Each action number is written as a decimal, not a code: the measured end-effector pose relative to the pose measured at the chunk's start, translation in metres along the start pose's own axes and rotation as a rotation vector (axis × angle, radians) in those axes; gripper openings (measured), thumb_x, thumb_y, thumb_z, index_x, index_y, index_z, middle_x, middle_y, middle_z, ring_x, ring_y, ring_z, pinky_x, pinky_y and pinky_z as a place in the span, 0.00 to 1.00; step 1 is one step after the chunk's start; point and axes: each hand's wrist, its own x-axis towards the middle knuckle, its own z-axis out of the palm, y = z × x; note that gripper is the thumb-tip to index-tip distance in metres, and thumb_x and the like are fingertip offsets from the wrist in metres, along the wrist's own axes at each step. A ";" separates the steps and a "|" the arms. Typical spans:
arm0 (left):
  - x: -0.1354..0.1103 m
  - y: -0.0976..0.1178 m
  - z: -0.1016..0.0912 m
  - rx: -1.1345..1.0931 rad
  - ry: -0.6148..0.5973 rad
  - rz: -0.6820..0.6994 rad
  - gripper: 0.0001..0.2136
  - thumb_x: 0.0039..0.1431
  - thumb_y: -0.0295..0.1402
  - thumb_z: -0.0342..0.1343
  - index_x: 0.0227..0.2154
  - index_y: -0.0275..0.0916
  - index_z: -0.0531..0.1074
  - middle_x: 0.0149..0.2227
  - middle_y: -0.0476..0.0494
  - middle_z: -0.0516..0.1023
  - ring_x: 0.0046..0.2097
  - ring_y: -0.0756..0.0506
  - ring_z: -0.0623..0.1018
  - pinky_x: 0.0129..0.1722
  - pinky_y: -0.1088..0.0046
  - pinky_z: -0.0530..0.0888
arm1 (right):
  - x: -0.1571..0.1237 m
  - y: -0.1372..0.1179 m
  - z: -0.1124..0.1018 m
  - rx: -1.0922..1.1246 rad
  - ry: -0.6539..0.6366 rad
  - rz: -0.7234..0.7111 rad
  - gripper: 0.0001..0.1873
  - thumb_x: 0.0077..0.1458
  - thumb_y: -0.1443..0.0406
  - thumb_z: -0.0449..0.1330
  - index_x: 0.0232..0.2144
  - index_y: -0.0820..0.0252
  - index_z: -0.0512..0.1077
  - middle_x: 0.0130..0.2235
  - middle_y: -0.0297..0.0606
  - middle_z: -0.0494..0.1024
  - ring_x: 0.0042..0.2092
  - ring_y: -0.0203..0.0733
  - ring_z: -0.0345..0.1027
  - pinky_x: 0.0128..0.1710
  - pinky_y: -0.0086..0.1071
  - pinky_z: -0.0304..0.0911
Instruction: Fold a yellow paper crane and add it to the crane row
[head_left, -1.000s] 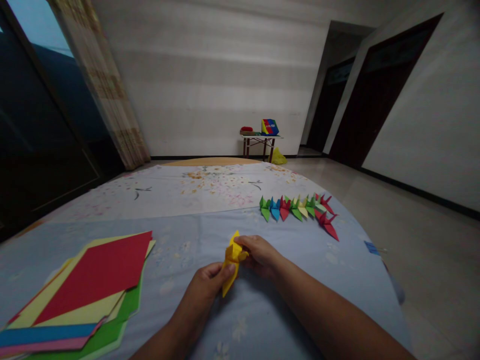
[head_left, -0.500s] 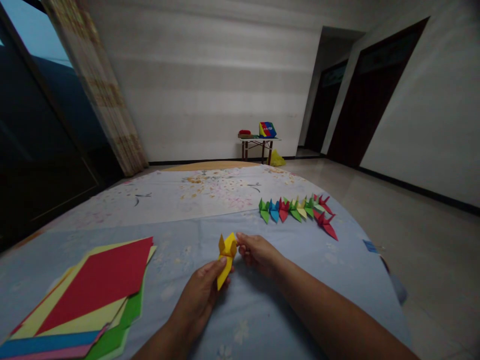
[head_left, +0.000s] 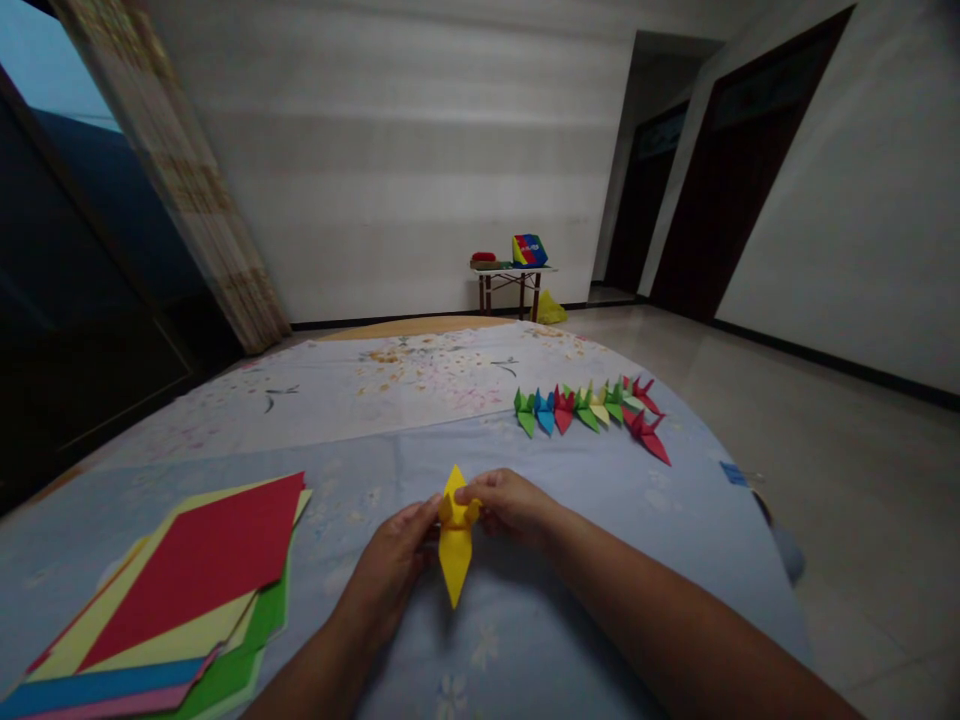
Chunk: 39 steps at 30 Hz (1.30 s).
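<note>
A yellow origami paper crane is held just above the blue part of the tablecloth, its long wing pointing toward me. My left hand pinches it from the left side, near the folded middle. From the right, my right hand grips it too, with the thumb and index finger at its upper folds. Some fingertips are hidden behind the paper. Farther right stands a row of several finished paper cranes in green, blue, red and pale yellow, with a red crane at the right end.
To my left lies a stack of coloured paper sheets, red on top. The round table carries a floral tablecloth. A small side table with a colourful box stands by the far wall.
The yellow crane has turned so its wing points straight toward me. My left hand has shifted to its side, and my right hand now grips its upper folds. The view has moved slightly.
</note>
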 end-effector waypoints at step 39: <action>-0.001 -0.019 0.008 0.187 0.020 -0.012 0.19 0.39 0.48 0.62 0.25 0.34 0.75 0.22 0.48 0.71 0.26 0.49 0.67 0.26 0.76 0.63 | 0.003 -0.002 -0.002 0.097 0.127 -0.007 0.11 0.42 0.61 0.59 0.19 0.64 0.66 0.13 0.25 0.60 0.13 0.25 0.45 0.14 0.25 0.37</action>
